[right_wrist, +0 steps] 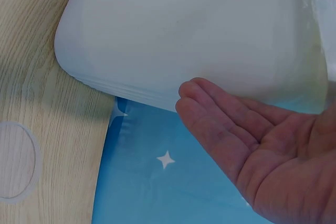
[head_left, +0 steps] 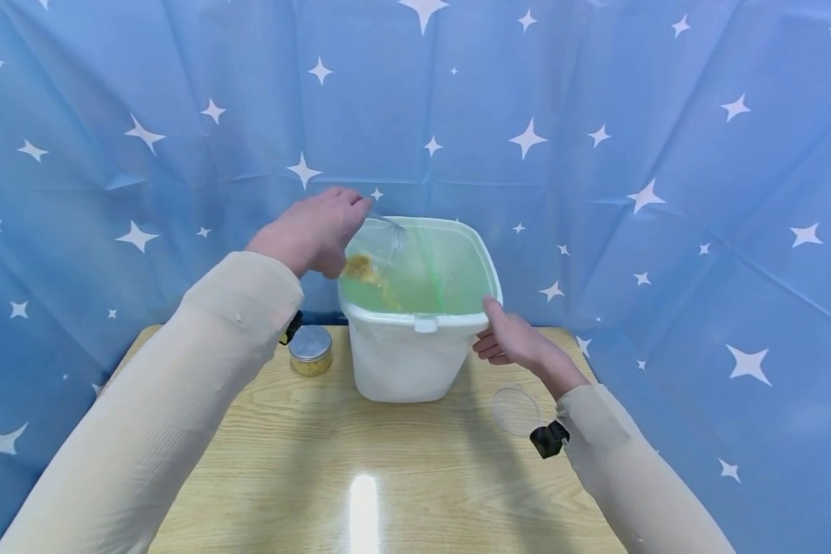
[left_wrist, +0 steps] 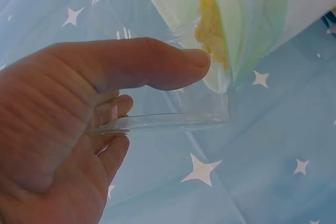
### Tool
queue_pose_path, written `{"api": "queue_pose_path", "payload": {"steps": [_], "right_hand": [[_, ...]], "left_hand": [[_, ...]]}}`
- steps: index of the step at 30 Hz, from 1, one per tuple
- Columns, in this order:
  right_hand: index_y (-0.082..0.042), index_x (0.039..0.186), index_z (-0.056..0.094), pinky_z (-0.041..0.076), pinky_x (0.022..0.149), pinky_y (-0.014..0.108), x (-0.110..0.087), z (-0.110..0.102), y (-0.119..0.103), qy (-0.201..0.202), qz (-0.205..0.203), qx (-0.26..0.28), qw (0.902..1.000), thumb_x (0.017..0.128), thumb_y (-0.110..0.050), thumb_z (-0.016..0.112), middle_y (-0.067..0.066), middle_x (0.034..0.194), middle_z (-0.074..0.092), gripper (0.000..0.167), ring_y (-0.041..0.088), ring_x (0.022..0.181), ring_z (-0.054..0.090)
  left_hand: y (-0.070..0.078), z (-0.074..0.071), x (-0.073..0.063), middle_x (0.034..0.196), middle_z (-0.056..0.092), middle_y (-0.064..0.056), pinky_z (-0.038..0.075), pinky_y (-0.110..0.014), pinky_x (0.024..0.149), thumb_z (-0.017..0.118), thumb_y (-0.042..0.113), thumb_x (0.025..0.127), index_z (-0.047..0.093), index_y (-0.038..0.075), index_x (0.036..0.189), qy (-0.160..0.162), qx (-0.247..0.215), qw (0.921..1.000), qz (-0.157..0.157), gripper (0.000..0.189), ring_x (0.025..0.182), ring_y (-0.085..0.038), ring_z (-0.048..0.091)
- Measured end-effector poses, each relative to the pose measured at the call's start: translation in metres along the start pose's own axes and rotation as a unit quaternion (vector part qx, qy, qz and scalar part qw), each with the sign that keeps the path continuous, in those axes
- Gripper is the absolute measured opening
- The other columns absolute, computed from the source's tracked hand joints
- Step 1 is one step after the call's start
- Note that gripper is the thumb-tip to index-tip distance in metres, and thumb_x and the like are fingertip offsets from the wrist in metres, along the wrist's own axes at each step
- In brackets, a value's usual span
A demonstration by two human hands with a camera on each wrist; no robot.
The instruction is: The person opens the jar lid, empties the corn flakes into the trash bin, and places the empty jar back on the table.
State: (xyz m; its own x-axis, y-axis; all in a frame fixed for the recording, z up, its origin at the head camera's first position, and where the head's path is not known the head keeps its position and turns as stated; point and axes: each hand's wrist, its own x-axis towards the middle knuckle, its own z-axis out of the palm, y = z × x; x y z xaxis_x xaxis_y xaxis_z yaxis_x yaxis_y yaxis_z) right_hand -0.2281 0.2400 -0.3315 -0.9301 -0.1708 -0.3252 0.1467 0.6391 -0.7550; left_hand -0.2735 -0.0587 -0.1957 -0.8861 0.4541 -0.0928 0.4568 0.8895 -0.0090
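Note:
My left hand point(head_left: 316, 231) grips a clear jar point(left_wrist: 173, 98) by its bottom end and sides, tipped over a white bin point(head_left: 408, 362). Small yellow pieces point(left_wrist: 211, 27) lie along the jar's lower wall, and in the head view some spill past its mouth into the bin. A green translucent liner bag point(head_left: 457, 261) covers the inside of the bin. At the bin's right corner my right hand point(head_left: 515, 336) holds the rim, thumb on top. Its fingers point(right_wrist: 210, 111) lie nearly straight along the outer wall.
A small jar point(head_left: 311, 352) with a silver lid and yellow contents stands left of the bin. On the right of the wooden table point(head_left: 305, 477) lies a clear round lid point(head_left: 515, 410). A blue star-patterned cloth point(head_left: 665, 231) hangs close behind and at both sides.

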Motion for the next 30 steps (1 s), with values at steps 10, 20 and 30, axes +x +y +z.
{"api": "queue_pose_path", "payload": {"steps": [10, 20, 30], "right_hand": [[0.015, 0.129, 0.046, 0.053, 0.098, 0.046, 0.0012, -0.0004, 0.0005, 0.002, 0.002, 0.001, 1.0, 0.098, -0.063, 0.008, 0.031, 0.123, 0.06, 0.093, 0.041, 0.114, 0.061], [0.016, 0.129, 0.046, 0.052, 0.098, 0.046, 0.0018, 0.0, 0.0002, 0.003, 0.002, 0.005, 1.0, 0.098, -0.062, 0.008, 0.031, 0.123, 0.06, 0.092, 0.042, 0.115, 0.061], [0.016, 0.129, 0.046, 0.052, 0.098, 0.047, -0.0001, -0.0009, 0.0007, 0.004, 0.003, 0.003, 1.0, 0.098, -0.062, 0.008, 0.031, 0.123, 0.06, 0.092, 0.041, 0.114, 0.061]], "left_hand": [[0.0005, 0.0005, -0.0003, 0.161, 0.02, -0.015, 0.033, -0.052, 0.116, 0.071, 0.002, 0.076, 0.015, 0.007, 0.156, -0.005, 0.005, 1.0, 0.001, 0.098, 0.149, -0.034, 0.016], [0.0028, 0.0007, 0.0011, 0.159, 0.024, -0.015, 0.035, -0.051, 0.115, 0.07, 0.002, 0.077, 0.02, 0.006, 0.154, 0.016, 0.012, 0.9998, 0.009, 0.092, 0.148, -0.034, 0.019], [0.0034, 0.0018, 0.0002, 0.16, 0.023, -0.016, 0.034, -0.05, 0.116, 0.069, -0.001, 0.077, 0.018, 0.006, 0.155, 0.007, 0.021, 0.9997, 0.013, 0.093, 0.148, -0.034, 0.019]]}}
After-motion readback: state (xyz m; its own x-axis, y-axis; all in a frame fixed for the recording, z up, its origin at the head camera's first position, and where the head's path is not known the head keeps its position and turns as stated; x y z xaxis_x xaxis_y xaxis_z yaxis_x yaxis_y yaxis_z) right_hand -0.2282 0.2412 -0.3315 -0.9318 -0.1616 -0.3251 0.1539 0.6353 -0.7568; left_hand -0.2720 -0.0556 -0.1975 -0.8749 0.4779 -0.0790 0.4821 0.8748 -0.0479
